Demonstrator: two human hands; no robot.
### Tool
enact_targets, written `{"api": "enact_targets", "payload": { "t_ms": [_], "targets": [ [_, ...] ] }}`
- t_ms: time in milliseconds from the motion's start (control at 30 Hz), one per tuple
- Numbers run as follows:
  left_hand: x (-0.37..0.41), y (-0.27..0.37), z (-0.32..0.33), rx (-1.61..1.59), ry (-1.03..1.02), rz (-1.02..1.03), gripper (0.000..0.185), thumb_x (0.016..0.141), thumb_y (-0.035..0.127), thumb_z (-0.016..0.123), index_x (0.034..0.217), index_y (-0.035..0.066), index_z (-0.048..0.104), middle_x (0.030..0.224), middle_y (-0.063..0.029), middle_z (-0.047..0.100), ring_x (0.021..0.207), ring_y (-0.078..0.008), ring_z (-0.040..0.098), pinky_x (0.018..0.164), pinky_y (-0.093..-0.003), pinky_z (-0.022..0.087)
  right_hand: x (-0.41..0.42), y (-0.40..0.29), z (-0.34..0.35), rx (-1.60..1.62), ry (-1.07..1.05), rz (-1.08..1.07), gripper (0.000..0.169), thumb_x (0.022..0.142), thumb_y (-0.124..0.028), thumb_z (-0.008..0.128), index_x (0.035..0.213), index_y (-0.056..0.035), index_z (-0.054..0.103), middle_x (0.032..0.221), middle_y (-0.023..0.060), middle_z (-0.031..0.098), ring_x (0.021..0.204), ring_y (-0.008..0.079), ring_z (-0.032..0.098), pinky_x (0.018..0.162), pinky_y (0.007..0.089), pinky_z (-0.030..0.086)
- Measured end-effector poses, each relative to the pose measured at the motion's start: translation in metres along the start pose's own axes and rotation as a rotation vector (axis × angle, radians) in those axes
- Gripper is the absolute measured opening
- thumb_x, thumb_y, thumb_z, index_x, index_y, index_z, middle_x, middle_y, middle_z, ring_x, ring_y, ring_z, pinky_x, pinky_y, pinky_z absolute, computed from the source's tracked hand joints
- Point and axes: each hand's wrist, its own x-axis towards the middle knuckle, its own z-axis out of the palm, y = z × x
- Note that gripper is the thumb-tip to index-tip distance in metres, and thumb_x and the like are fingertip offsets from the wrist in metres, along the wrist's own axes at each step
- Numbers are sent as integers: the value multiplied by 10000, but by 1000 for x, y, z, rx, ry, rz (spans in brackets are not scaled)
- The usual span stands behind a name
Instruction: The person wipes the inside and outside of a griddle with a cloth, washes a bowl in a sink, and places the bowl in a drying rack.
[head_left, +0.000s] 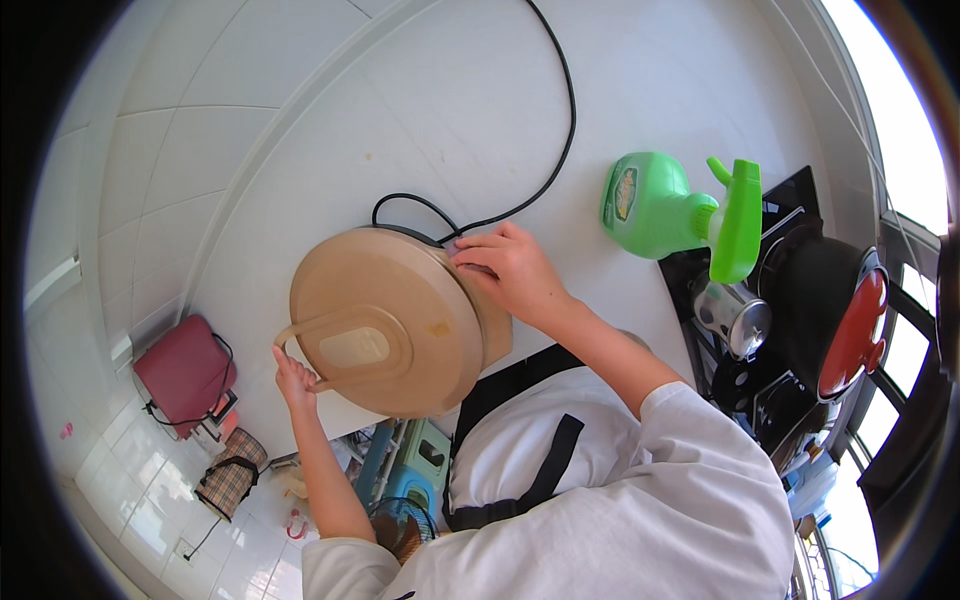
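Note:
A round beige electric appliance with a looped handle (386, 315), probably an electric griddle, is tilted on the white countertop (315, 180). Its handle is gripped near the lower end by my left hand (295, 379). My right hand (510, 274) is at the appliance's upper right edge, by the hinge side, with its fingers bent over a small greyish-purple pad or cloth (453, 246), mostly hidden by the fingers. A black power cord (571, 112) loops away from behind the appliance across the counter.
A green spray bottle (652, 206) lies at the right. Beyond it are a gas stove with a metal pitcher (731, 315) and a dark pot with a red lid (851, 337). A maroon appliance (184, 375) and a checked cloth-covered item (231, 474) are at the left.

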Motion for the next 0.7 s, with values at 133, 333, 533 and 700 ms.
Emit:
{"api": "enact_targets", "payload": {
  "t_ms": [133, 333, 533, 700],
  "targets": [
    [-2, -1, 1, 7, 20, -3, 582, 908, 582, 472, 540, 201, 229, 447, 61, 192, 354, -77, 170, 347, -251, 193, -12, 10, -9, -34, -95, 79, 132, 716, -104, 693, 844, -71, 701, 954, 19, 693, 736, 240, 529, 699, 346, 487],
    [-1, 2, 1, 8, 38, -5, 574, 916, 570, 465, 541, 199, 241, 444, 60, 199, 352, -76, 181, 345, -250, 199, 16, 1, 14, -53, -56, -64, 135, 700, -93, 690, 834, -84, 711, 925, 5, 698, 721, 228, 533, 679, 336, 489],
    [-3, -2, 3, 9, 61, -11, 561, 926, 557, 457, 550, 193, 255, 445, 59, 203, 349, -76, 181, 341, -247, 201, 8, 7, -26, -94, -257, 143, 184, 674, -69, 680, 855, -72, 707, 906, 20, 703, 715, 237, 540, 672, 345, 488],
    [1, 0, 3, 9, 56, -37, 565, 922, 559, 462, 549, 198, 241, 447, 64, 195, 348, -71, 172, 336, -245, 188, 23, 5, 5, 0, -74, 34, 270, 683, -60, 647, 949, -64, 694, 958, 14, 689, 763, 220, 541, 704, 331, 472]
  ]
}}
